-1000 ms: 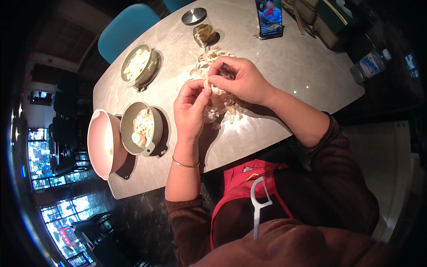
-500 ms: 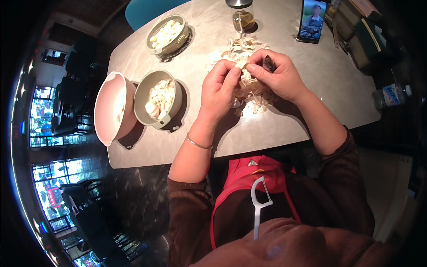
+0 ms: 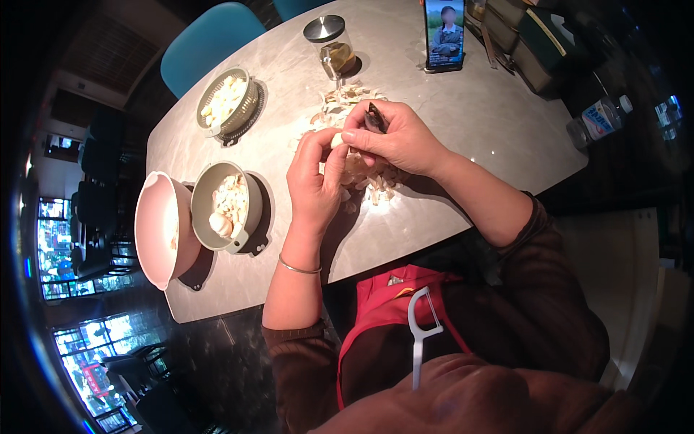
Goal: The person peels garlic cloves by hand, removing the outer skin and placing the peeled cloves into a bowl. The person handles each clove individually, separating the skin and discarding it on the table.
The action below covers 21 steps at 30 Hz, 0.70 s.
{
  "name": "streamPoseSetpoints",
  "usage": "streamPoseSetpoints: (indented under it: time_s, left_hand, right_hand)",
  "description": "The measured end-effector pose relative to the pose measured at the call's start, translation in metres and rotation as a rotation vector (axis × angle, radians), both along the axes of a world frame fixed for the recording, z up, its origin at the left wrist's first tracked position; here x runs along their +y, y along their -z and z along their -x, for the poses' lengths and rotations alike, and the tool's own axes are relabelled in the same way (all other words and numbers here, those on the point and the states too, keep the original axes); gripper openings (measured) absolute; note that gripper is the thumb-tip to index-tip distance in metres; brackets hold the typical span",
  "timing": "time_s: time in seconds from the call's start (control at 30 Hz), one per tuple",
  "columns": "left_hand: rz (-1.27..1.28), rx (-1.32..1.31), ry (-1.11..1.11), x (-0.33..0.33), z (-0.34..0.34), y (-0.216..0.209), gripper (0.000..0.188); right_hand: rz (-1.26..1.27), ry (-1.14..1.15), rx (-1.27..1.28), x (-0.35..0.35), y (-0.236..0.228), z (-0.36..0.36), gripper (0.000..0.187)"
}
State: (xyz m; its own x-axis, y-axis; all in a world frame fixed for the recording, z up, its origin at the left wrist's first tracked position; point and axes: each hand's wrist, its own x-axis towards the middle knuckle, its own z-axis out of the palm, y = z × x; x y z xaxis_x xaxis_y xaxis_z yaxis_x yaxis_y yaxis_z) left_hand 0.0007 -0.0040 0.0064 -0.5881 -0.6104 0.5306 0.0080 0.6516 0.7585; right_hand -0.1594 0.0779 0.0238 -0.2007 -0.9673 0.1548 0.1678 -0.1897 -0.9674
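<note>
Over the heap of papery garlic skins point(image 3: 381, 189), my two hands meet at the fingertips. Pinched between thumb and fingers of my left hand point(image 3: 316, 173) is a pale garlic clove point(image 3: 337, 140). The thumb of my right hand point(image 3: 401, 141) presses at the same clove, while its curled fingers keep hold of a dark, pointed tool point(image 3: 375, 118), perhaps a small knife, mostly hidden in the grip. To the left, a grey-green bowl point(image 3: 254, 206) contains garlic cloves and a whole bulb. Farther back, a grey-green colander point(image 3: 249, 108) holds peeled white cloves.
A pink bowl point(image 3: 155, 242) stands at the table's left edge. At the back are a lidded glass jar point(image 3: 335, 47) and a propped-up phone point(image 3: 444, 36). A plastic bottle point(image 3: 600, 121) is off to the right; a teal chair point(image 3: 210, 43) stands behind the table.
The view has turned, so the table's things appear farther left and lower. Both hands stay together at the clove, their fingers slightly shifted; the dark tool remains in my right hand.
</note>
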Motion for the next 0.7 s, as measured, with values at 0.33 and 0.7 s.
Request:
streamPoseSetpoints:
  time_s: [0.33, 0.7]
  left_hand:
    - [-0.111, 0.090, 0.022, 0.0017, -0.0008, 0.0077, 0.015]
    - [0.185, 0.023, -0.012, 0.0075, 0.0016, 0.0053, 0.013]
  right_hand:
    - [0.028, 0.002, -0.018, 0.0042, -0.0040, -0.0028, 0.009]
    - [0.132, 0.055, 0.191, 0.0043, -0.0028, -0.0005, 0.007]
